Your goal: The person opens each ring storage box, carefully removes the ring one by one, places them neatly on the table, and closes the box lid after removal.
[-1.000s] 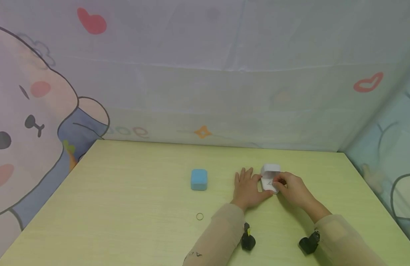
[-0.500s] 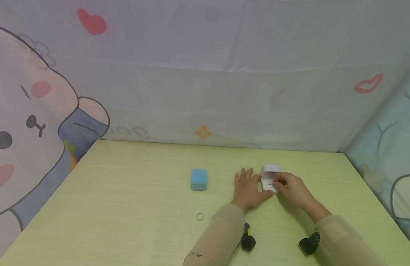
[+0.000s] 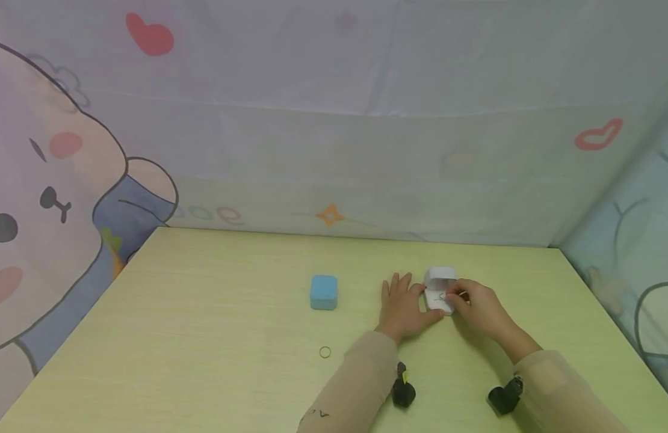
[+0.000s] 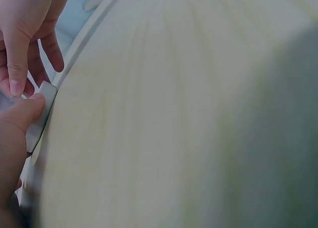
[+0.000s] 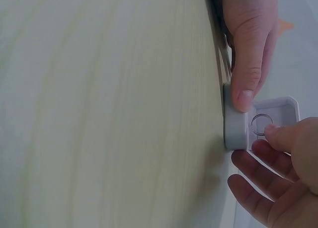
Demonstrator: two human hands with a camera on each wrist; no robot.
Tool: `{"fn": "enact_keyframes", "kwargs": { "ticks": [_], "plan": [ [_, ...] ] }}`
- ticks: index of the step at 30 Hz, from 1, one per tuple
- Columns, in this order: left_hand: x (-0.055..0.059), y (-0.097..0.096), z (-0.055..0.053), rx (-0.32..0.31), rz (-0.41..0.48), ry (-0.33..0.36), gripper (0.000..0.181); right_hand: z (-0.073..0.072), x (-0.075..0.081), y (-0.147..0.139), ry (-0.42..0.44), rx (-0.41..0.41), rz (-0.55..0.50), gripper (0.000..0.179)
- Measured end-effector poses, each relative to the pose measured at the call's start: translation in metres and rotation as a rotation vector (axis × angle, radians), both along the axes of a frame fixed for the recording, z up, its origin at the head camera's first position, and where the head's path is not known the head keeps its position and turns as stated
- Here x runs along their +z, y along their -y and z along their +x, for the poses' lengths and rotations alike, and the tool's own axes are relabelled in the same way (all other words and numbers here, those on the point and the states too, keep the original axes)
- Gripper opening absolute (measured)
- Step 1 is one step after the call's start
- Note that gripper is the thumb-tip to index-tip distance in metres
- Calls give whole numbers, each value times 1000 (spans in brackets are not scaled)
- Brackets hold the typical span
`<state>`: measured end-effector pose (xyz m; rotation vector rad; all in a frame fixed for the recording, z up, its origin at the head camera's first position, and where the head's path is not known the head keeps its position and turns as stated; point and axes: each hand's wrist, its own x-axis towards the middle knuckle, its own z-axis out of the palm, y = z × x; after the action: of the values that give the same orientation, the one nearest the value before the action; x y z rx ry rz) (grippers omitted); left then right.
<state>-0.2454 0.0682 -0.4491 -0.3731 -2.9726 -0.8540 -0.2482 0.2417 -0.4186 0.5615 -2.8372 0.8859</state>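
Note:
A small white ring box (image 3: 441, 274) stands with its lid raised on the right half of the table. My left hand (image 3: 404, 307) grips it, thumb against the front and index finger at the left side, other fingers spread on the tabletop. Inside the box, my right hand (image 3: 477, 307) pinches a thin silver ring (image 5: 253, 119) between thumb and index finger. That ring stands upright over the box's white insert in the right wrist view. The left wrist view shows the box edge (image 4: 42, 114) under the left thumb, with the right fingers above it.
A closed light blue box (image 3: 324, 292) sits left of the hands. Another thin ring (image 3: 325, 352) lies flat on the table (image 3: 204, 337) nearer the front. Black wrist cameras (image 3: 403, 394) hang by both sleeves. A printed curtain (image 3: 366, 150) closes off the back.
My right fingertips have shifted slightly, and the pinched ring shows a little more above the insert. My left hand and the box hold their place.

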Motion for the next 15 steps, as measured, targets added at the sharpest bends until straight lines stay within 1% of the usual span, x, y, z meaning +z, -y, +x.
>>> {"fn": "enact_keyframes", "kwargs": {
  "ticks": [6,15],
  "plan": [
    [1,1,0,-2,-7,0,63,0,2,0,9,-1,-3,6],
    [-2,1,-1,-5,-17,4,65,2,2,1,48,-2,-14,10]
  ]
}}
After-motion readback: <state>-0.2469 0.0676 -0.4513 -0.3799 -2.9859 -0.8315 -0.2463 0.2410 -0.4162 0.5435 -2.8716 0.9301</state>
